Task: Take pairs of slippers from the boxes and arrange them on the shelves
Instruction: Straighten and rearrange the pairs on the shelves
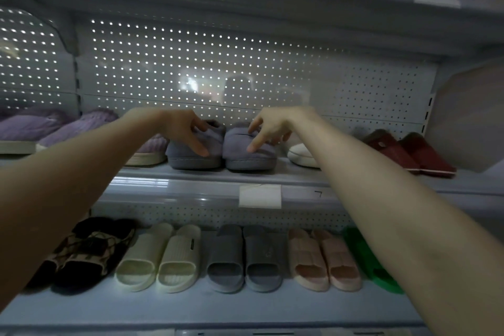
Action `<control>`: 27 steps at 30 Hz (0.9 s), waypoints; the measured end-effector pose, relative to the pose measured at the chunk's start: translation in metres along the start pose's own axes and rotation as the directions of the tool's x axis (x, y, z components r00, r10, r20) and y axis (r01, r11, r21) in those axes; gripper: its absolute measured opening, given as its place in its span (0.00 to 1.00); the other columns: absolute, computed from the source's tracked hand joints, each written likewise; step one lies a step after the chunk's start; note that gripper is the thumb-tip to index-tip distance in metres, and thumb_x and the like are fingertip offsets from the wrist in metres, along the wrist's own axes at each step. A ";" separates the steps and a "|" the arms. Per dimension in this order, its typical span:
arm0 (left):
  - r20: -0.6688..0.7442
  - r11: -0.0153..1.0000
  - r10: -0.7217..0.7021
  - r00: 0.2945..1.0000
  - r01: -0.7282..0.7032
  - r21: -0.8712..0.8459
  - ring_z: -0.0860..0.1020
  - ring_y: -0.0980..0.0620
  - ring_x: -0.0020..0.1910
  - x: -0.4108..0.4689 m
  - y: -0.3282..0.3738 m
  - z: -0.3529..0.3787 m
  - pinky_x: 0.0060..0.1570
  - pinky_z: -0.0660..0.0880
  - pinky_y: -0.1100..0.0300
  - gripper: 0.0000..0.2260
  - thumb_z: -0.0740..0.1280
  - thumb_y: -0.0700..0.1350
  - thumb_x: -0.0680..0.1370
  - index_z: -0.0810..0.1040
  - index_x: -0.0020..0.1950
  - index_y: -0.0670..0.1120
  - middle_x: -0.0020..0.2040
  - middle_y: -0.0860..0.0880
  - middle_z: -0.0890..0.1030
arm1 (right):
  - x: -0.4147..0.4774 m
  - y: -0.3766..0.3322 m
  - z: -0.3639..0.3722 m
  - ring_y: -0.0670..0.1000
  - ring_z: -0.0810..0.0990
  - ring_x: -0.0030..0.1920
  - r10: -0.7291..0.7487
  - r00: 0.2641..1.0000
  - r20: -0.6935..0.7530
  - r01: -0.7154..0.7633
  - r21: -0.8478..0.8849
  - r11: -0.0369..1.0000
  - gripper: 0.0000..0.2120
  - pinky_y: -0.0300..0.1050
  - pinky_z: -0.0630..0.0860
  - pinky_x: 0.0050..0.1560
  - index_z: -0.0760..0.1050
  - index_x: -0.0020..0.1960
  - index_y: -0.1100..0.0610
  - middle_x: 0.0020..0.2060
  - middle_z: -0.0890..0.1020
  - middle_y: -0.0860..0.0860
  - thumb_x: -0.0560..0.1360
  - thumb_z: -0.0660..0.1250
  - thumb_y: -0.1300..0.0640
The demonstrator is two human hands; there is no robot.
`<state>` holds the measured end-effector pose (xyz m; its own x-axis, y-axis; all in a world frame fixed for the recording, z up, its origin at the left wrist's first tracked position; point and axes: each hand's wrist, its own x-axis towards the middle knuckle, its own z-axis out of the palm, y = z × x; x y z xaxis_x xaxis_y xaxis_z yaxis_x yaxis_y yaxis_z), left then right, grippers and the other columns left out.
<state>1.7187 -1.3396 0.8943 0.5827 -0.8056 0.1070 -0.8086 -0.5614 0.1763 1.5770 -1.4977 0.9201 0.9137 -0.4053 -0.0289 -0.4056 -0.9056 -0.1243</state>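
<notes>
I am reaching both hands forward to the middle shelf. My left hand is resting on the top of the left slipper of a grey-blue plush pair, fingers spread and fairly straight, one fingertip pressing down on the upper; I am not wrapping anything. My right hand is lying over the right slipper, index finger stretched down onto the fabric and the other fingers hanging loosely bent, holding nothing.

The pair is sitting directly under my hands, each slipper beneath the hand on its own side, so neither arm is having to cross. The two slippers are standing side by side, touching or very nearly so, with their long axes running front to back: closed toes toward me at the shelf's front edge, furry openings toward the pegboard back. Any straightening, I judge, is going to be a small push or twist along that axis.

Just beside the left slipper a ribbed purple slipper is pressing close; more purple ones are lined up further left. Near the right slipper a white slipper is showing past my wrist, then a red pair. On the lower shelf, cream slides, grey slides and pink slides are standing in a row. No box is showing.
</notes>
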 end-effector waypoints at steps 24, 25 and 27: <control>0.017 0.998 0.055 0.998 -0.054 -0.044 0.69 0.47 0.66 0.019 -0.008 0.018 0.62 0.66 0.58 0.35 0.73 0.56 0.68 0.65 0.72 0.51 0.70 0.49 0.68 | 0.020 0.004 0.013 0.54 0.73 0.63 0.104 0.993 0.057 -0.106 0.038 0.994 0.41 0.45 0.74 0.55 0.65 0.73 0.45 0.69 0.70 0.47 0.64 0.77 0.44; 0.021 0.998 0.053 0.998 -0.052 -0.045 0.69 0.47 0.67 0.020 -0.008 0.019 0.63 0.66 0.58 0.36 0.73 0.57 0.68 0.65 0.73 0.51 0.70 0.49 0.68 | 0.022 0.006 0.013 0.55 0.73 0.63 0.105 0.993 0.060 -0.108 0.053 0.993 0.41 0.46 0.74 0.55 0.65 0.73 0.45 0.70 0.69 0.47 0.64 0.78 0.45; 0.020 0.998 0.047 0.999 -0.046 -0.038 0.69 0.47 0.67 0.025 -0.007 0.020 0.63 0.66 0.58 0.36 0.73 0.57 0.68 0.65 0.73 0.51 0.70 0.49 0.69 | 0.025 0.009 0.013 0.54 0.73 0.63 0.107 0.992 0.068 -0.112 0.075 0.991 0.40 0.47 0.75 0.58 0.65 0.72 0.45 0.69 0.69 0.47 0.63 0.78 0.46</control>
<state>1.7371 -1.3593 0.8765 0.5422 -0.8349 0.0952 -0.8310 -0.5159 0.2080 1.5965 -1.5140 0.9059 0.8645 -0.4906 -0.1097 -0.5027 -0.8423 -0.1947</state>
